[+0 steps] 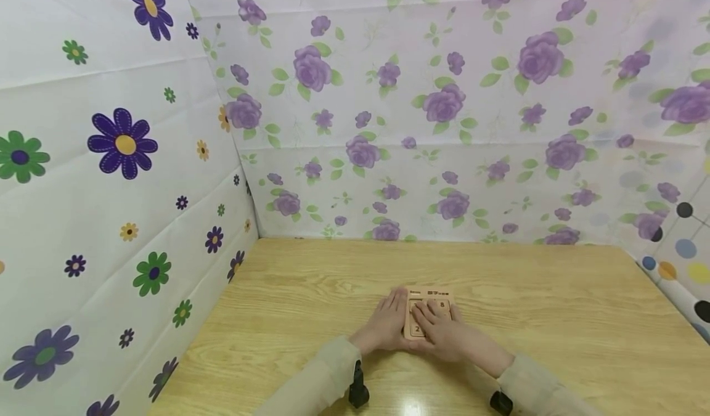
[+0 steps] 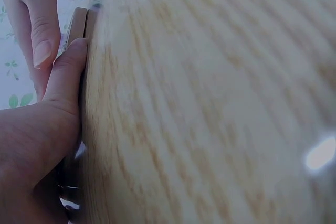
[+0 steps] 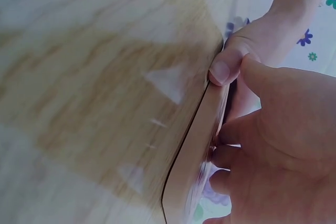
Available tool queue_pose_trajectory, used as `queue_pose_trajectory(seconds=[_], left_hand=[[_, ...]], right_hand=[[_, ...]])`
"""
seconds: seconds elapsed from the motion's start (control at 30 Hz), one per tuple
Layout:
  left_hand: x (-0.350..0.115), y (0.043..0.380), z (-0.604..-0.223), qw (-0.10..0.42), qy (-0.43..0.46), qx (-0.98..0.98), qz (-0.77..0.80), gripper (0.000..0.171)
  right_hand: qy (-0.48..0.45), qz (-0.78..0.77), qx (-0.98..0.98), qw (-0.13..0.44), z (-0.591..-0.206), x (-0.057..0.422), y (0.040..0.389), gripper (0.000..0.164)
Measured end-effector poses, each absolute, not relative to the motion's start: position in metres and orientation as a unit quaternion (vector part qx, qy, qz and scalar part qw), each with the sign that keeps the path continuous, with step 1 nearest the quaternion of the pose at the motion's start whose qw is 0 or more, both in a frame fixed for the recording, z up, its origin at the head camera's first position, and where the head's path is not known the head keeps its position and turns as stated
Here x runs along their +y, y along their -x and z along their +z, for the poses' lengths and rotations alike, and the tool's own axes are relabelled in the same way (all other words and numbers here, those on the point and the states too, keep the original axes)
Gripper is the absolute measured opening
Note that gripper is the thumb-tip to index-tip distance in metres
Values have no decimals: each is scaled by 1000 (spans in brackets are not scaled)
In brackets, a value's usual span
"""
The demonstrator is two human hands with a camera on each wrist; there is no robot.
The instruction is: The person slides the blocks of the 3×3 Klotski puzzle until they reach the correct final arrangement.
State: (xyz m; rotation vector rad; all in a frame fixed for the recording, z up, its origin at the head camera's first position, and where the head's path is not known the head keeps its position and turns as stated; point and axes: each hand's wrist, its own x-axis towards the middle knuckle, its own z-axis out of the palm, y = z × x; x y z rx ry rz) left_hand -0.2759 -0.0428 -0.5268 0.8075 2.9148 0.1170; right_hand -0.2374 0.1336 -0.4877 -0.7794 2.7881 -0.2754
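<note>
A flat wooden number sliding puzzle [image 1: 430, 293] lies on the table, numbered tiles such as 2 and 8 showing between the fingers. My left hand [image 1: 386, 325] holds it, fingers stretched along its left side. In the left wrist view, the left thumb [image 2: 67, 72] presses the near edge of the puzzle [image 2: 78, 24]. My right hand [image 1: 445, 337] lies over the puzzle's right part, fingertips touching the tiles and hiding several. The right wrist view shows the bent right fingers [image 3: 236, 156] on the puzzle's face, above its plain side edge [image 3: 191, 156].
The wood-grain table [image 1: 299, 293] spreads around both hands. A cloth wall with purple roses [image 1: 444, 103] rises behind it, and another with daisies [image 1: 123, 143] stands at the left. Black wrist straps [image 1: 358, 388] sit on both sleeves.
</note>
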Motion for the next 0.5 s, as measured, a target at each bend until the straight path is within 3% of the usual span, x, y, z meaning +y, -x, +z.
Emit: queue_pose_trajectory(seconds=[0.5], left_hand=[[-44,275,-527,54,-269,961,48,120]], right_hand=[[273,-89,950,121,-491,134,231,82]])
